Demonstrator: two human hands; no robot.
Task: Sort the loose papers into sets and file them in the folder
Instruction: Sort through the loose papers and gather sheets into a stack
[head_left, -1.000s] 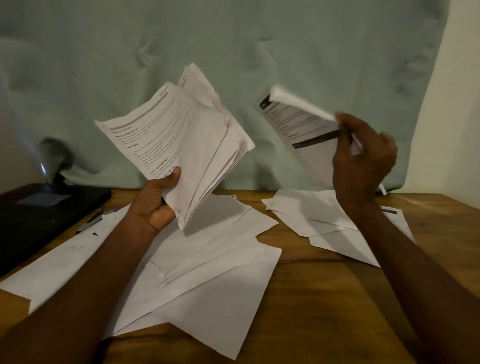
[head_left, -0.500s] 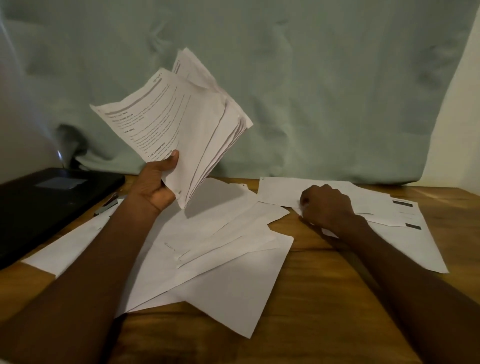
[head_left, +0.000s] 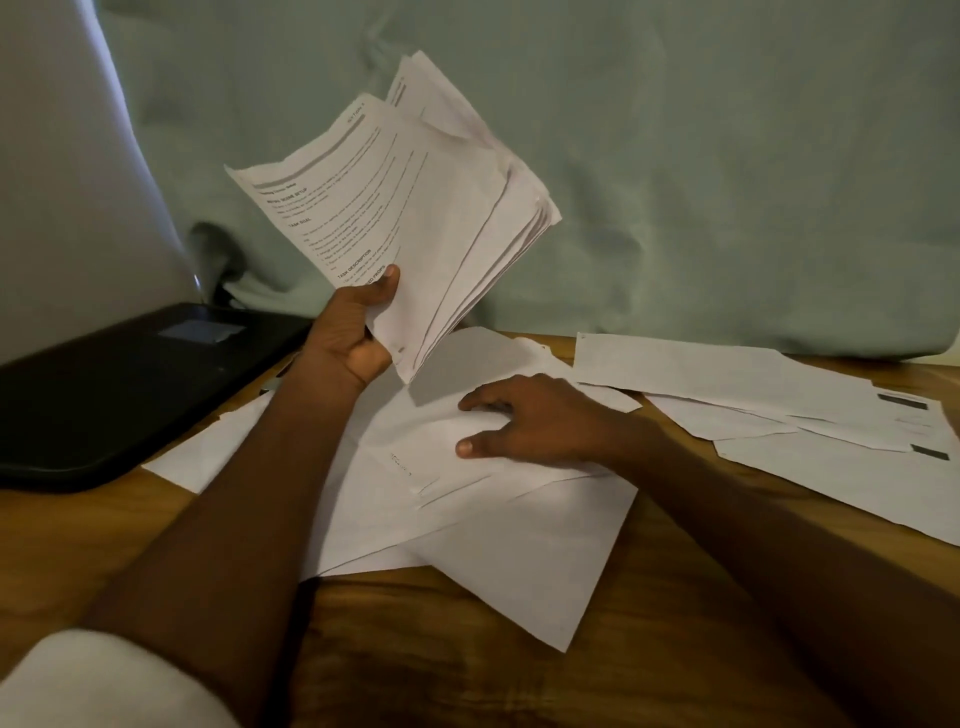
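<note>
Desk: R hand now on center papers.

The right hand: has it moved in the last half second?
Yes. The right hand has moved left, off the right paper pile, and now rests spread on the middle pile, below the held stack.

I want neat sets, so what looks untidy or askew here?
The stack gripped by the left hand is fanned, edges uneven. The sheets under the right hand overlap crookedly, as does the pile to the right.
</note>
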